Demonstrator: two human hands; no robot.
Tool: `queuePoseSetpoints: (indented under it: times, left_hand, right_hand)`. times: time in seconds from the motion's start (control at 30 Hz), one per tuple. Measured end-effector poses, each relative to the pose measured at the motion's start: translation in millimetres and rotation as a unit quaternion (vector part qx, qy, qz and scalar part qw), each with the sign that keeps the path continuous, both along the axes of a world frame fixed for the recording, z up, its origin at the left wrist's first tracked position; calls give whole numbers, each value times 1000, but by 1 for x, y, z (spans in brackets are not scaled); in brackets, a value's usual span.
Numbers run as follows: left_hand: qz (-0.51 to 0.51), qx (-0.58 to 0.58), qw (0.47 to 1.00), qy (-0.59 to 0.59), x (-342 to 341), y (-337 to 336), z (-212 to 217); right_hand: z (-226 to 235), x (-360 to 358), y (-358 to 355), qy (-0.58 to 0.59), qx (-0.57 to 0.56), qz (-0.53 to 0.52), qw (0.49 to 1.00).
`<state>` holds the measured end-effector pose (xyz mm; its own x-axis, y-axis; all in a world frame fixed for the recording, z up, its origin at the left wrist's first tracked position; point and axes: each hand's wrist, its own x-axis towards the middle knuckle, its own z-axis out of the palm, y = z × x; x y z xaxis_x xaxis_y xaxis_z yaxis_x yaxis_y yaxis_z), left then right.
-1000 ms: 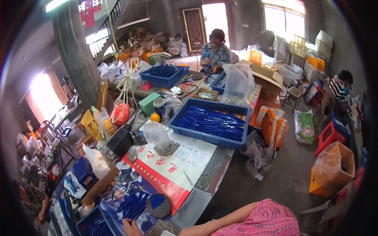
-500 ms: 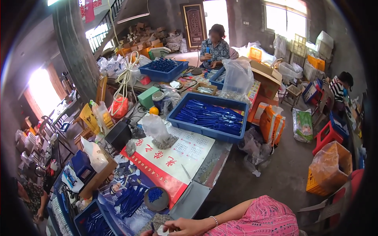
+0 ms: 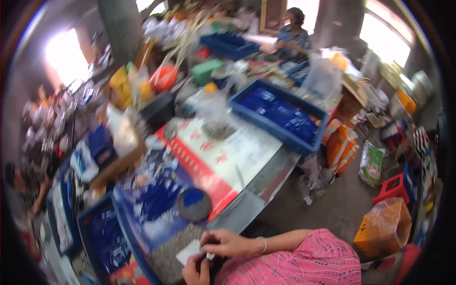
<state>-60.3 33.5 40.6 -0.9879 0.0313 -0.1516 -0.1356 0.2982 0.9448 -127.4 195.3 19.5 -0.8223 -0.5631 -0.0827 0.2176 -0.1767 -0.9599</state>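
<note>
My right hand (image 3: 227, 243), with a beaded bracelet at its wrist, comes in from the right with its fingers pinched together. My left hand (image 3: 194, 271) is close below it, fingers also curled. Between the two, a tiny white piece (image 3: 210, 256) shows at the fingertips; what else they hold is blurred and hidden. Beside the hands a white card-like piece (image 3: 188, 253) lies over a heap of small grey parts (image 3: 166, 251). Farther on, a round dark dish (image 3: 194, 213) holds small blue parts, and a pile of blue pens or pen barrels (image 3: 161, 200) lies left of it.
A large blue tray (image 3: 235, 105) of blue pens stands at the table's far right, near a clear bag (image 3: 213, 114) with grey parts. More blue trays (image 3: 85, 216) line the left. A person (image 3: 290, 40) sits across the table; another person (image 3: 28, 190) is at far left.
The view has tilted down and swung left, blurring the scene and bringing both hands more fully into sight. My hands are still close together.
</note>
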Motion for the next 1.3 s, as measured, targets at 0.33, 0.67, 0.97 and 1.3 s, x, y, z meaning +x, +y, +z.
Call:
queuePoseSetpoints:
  times: [0.33,0.67,0.97,1.3]
  left_hand:
    - [-43,86,992,-76,8,-22,-36]
    - [102,432,882,-157,24,-33,-44]
    - [133,346,913,-172,34,-30,-62]
    - [139,319,925,-154,21,-32,-66]
  right_hand:
    - [9,-17,-2,-99,58,14,993]
    - [-14,-84,16,185,305,-110,928]
    - [-44,-122,0,357,493,-58,791]
    - [-56,-129,-14,391,571,-39,721]
